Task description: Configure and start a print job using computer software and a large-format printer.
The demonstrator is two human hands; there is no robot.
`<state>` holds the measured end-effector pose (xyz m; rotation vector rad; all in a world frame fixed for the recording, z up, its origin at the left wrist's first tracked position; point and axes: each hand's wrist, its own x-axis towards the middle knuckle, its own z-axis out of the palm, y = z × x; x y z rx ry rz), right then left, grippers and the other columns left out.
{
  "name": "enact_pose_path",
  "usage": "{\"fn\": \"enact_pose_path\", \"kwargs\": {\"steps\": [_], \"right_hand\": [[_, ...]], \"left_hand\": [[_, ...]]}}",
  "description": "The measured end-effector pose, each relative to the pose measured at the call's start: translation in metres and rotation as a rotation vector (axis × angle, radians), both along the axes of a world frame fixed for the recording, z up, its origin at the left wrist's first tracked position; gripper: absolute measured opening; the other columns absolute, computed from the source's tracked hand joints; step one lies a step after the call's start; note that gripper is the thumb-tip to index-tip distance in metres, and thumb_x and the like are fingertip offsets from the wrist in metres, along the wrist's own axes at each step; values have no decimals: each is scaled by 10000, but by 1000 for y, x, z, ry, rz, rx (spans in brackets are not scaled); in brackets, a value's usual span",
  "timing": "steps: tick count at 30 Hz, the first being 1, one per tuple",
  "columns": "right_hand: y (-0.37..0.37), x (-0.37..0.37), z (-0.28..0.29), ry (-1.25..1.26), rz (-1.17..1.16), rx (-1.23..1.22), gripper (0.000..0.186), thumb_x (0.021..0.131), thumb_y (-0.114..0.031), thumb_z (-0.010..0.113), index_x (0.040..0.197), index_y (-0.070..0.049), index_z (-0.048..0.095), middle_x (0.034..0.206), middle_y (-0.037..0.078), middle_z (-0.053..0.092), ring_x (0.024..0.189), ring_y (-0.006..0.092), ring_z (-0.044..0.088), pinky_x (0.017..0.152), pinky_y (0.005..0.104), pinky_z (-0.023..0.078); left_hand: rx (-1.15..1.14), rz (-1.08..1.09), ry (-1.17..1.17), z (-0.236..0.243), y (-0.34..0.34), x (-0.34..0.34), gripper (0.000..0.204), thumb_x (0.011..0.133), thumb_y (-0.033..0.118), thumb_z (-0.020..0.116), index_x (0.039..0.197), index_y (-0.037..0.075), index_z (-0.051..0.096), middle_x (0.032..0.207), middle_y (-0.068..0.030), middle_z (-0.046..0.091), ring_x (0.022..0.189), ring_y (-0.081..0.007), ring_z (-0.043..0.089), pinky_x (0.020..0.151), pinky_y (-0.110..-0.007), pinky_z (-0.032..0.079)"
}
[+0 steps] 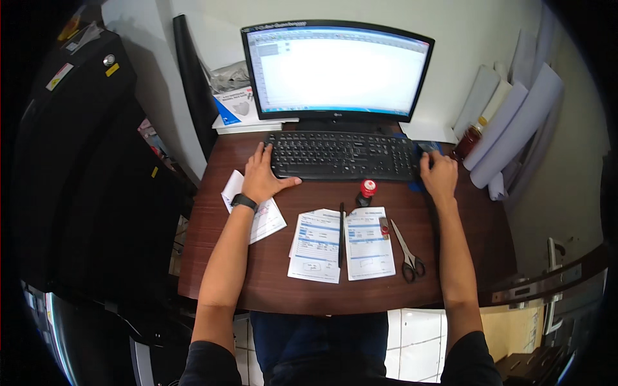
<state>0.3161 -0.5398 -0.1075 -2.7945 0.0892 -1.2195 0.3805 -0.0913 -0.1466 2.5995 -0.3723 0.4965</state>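
Observation:
My left hand (262,177) rests at the left end of a black keyboard (344,157), its fingers spread and its thumb stretched along the front edge. Beneath that wrist lie folded white papers (267,224). On the right, my right hand (440,174) is curled over a dark mouse (425,148), which it mostly covers. A blue mouse pad (414,187) shows at its edges. Behind the keyboard stands a lit monitor (341,74) with a mostly white window.
Nearer me lie two printed forms (313,251), a black pen (342,238), scissors (407,254) and a small red-and-clear object (385,229). A red-topped stamp (367,192) stands behind them. Paper rolls (515,132) and a jar of dark red liquid (470,138) occupy the back right; a box (235,106) sits back left.

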Motion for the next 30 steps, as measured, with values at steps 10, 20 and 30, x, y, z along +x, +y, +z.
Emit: {"fn": "enact_pose_path", "kwargs": {"steps": [10,20,30], "right_hand": [[-41,41,-35,76,192,224,391,906,-195,676,1255,-20,649,1249,191,593,1190,387,572,1016,459,469],[-38,37,-32,125,233,274,351,944,-103,650,1283,-13,645,1325,200,584,1245,386,577,1062,432,465],[-36,37,-30,174,189,267,355,944,-111,645,1291,-34,647,1344,198,575,1268,388,561,1075,433,457]], "left_hand": [[-14,5,11,4,0,-1,1303,557,659,914,1528,-28,385,1583,-307,335,1378,-486,426,1161,-510,361],[-32,-50,60,3,3,0,1346,575,726,873,1563,-12,333,1612,-288,286,1387,-465,408,1158,-512,362],[-35,-32,66,7,2,-4,1331,579,688,897,1561,-11,333,1611,-287,289,1405,-473,392,1170,-512,357]]}}
